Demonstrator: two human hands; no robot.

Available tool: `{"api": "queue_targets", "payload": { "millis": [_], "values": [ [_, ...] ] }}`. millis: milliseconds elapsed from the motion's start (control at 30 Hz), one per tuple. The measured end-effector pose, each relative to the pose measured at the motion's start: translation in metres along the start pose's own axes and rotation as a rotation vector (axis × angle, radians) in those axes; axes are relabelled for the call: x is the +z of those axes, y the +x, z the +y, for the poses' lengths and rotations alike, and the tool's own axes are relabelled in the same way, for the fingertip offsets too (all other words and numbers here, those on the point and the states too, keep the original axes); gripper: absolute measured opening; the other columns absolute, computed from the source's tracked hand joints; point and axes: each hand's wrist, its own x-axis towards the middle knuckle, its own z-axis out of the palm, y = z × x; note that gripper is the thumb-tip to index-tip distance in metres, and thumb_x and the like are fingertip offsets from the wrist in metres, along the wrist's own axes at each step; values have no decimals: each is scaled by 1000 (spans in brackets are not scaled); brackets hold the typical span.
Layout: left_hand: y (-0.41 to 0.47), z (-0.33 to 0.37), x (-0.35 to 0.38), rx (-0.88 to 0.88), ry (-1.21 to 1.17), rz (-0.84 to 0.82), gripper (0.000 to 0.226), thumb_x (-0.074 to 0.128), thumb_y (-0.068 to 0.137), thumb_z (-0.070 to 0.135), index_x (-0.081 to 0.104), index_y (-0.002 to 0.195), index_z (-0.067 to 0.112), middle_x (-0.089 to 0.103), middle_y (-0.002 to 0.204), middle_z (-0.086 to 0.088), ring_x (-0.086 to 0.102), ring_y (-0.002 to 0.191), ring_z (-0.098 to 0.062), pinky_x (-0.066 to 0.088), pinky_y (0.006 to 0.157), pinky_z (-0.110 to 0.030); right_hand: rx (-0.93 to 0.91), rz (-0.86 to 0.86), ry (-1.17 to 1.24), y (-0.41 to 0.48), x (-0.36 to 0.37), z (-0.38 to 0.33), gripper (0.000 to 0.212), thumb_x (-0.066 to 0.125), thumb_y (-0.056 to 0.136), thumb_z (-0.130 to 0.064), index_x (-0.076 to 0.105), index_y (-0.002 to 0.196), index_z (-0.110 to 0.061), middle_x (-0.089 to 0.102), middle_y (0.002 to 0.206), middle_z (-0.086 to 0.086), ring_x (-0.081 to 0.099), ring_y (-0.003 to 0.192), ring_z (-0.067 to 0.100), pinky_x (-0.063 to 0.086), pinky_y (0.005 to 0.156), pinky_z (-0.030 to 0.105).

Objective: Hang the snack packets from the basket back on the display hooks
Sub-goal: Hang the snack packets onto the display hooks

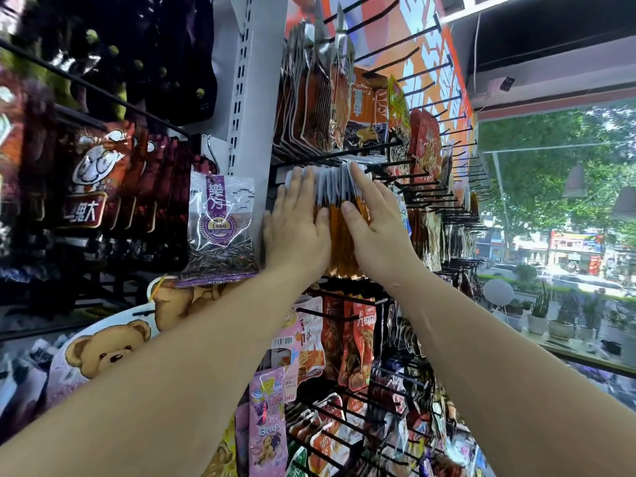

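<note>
One tight row of orange snack packets [339, 232] hangs from a black hook [364, 148] at mid-rack, too closely packed to count. Two hands bracket it: the left hand [296, 228] presses flat on its left end and the right hand [375, 222] on its right, fingers straight, grasping nothing. One purple seed packet [222, 222] hangs just to the left.

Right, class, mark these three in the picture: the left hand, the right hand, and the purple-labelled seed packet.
left hand [296, 232]: head view, on the back of the hand.
right hand [377, 225]: head view, on the back of the hand.
seed packet [220, 226]: head view, on its round purple badge.
</note>
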Motion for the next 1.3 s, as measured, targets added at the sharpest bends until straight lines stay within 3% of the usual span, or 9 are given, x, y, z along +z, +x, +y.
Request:
{"api": "queue_targets", "payload": {
  "millis": [167,300,433,567,700,900,1033,1200,1300],
  "values": [
    [2,-5,-4,-27,140,72,57,41,109,32,27,164,26,23,172,-1,31,148,-32,23,122,-45,-13,-22,-25,-2,-3,3,54,46,110,-30,28,154,-53,20,165,3,16,153,10,13,112,20],
    [8,0,-10,30,5,172,51,47,106,21,43,157,26,34,166,-5,32,150,-30,27,124,-47,-19,-31,-47,-1,-4,3,54,45,110,-30,27,156,-52,21,164,4,17,153,12,14,111,21],
    [21,-1,-15,125,-195,107,48,48,108,16,51,151,35,36,166,-1,32,152,-21,25,126,-42,-22,-40,-51,-2,-5,2,53,43,111,-32,26,156,-52,19,166,2,15,153,8,12,111,20],
    [39,0,-21,72,-377,48,27,50,108,19,69,122,31,68,120,5,63,112,-13,53,103,-44,-14,-52,-43,-3,-7,2,52,41,111,-34,24,156,-53,16,167,-1,12,152,3,12,110,21],
    [53,1,-33,38,-412,11,35,54,104,13,68,95,44,68,102,16,64,103,-11,56,96,-38,-15,-63,-37,-1,-7,4,52,40,111,-34,24,157,-51,19,165,0,14,152,9,14,110,22],
    [53,-1,-37,48,-362,-37,24,67,97,19,75,112,35,70,105,15,63,97,-1,52,84,-23,-19,-42,-7,1,-4,10,52,42,111,-33,26,157,-49,27,162,2,18,152,15,17,113,25],
    [51,-5,-36,62,-383,-60,24,74,96,27,76,119,32,68,107,20,62,104,-2,49,89,-23,-20,-36,-2,1,-4,10,52,42,111,-33,27,157,-49,27,162,1,20,151,13,17,112,23],
    [55,-5,-33,18,-395,8,20,79,91,25,79,110,31,71,104,13,64,101,-8,52,84,-27,-22,-34,-11,1,-3,10,51,41,111,-34,27,156,-51,26,162,-1,20,151,12,17,112,23],
    [56,-6,-33,60,-378,10,18,77,92,26,75,102,41,65,98,23,63,101,-10,53,88,-31,-15,-28,-11,1,-2,9,50,39,111,-35,26,155,-54,26,161,-2,22,150,12,18,111,23]
  ]
}}
